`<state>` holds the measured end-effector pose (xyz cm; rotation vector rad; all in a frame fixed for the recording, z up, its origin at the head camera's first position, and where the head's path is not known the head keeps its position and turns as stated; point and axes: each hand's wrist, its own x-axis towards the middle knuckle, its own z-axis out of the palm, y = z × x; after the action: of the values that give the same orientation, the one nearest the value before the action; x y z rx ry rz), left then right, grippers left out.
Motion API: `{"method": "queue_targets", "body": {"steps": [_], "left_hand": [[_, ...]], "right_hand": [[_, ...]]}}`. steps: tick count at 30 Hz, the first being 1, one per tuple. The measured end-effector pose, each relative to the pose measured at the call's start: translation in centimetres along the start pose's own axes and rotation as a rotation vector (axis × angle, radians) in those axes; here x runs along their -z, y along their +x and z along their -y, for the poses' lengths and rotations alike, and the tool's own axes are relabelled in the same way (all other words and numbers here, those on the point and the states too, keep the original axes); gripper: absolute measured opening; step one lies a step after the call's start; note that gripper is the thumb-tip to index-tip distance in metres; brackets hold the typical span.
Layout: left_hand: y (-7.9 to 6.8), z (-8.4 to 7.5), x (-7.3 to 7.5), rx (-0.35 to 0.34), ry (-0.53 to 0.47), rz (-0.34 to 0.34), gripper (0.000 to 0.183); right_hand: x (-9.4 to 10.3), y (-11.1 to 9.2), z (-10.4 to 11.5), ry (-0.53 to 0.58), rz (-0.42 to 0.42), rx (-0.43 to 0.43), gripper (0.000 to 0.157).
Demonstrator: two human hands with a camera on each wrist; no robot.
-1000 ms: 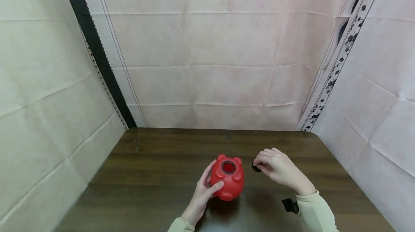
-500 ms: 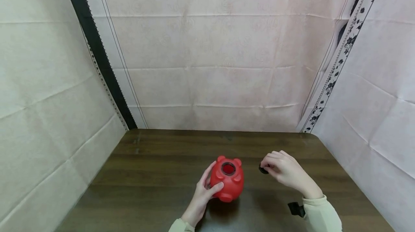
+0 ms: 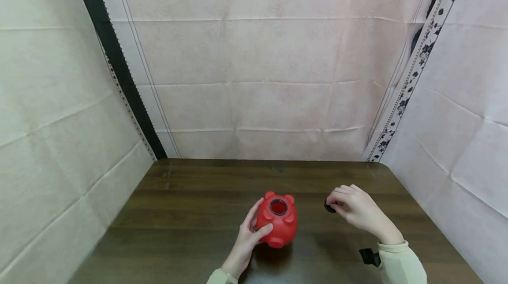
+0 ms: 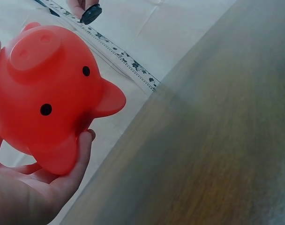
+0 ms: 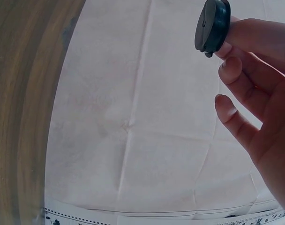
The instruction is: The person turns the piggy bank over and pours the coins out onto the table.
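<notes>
A red piggy bank (image 3: 282, 224) is held above the table by my left hand (image 3: 248, 240), thumb on one side and fingers on the other. Its underside, with a round dark-rimmed hole, faces the head camera. In the left wrist view the snout, black eyes and ears of the piggy bank (image 4: 48, 89) show. To the right, apart from it, my right hand (image 3: 359, 211) pinches a round black plug (image 3: 329, 207). The right wrist view shows this plug (image 5: 213, 27) between the fingertips, with the other fingers loosely bent.
The brown wooden table (image 3: 198, 196) lies beneath both hands. Pale cloth hangs at the back (image 3: 254, 76) and on both sides, with a floral border strip (image 3: 412, 76) at the right corner. A black strap piece (image 3: 370, 257) sticks out at the right wrist.
My right hand has moved to the right with the black plug, farther from the piggy bank. The left hand and the piggy bank have stayed nearly in place.
</notes>
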<state>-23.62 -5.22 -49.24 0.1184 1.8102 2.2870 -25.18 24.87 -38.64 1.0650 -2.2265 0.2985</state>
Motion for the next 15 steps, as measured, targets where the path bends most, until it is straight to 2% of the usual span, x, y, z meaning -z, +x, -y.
{"method": "queue_targets", "body": {"steps": [5,15], "left_hand": [[0.0,0.1,0.1,-0.002,-0.001,-0.006,0.071],[0.2,0.2,0.2,0.000,-0.018,-0.004,0.071]], "right_hand": [[0.0,-0.3,-0.2,-0.009,0.012,-0.014,0.033],[0.6,-1.2,-0.8,-0.022,-0.020,-0.030,0.037]]}}
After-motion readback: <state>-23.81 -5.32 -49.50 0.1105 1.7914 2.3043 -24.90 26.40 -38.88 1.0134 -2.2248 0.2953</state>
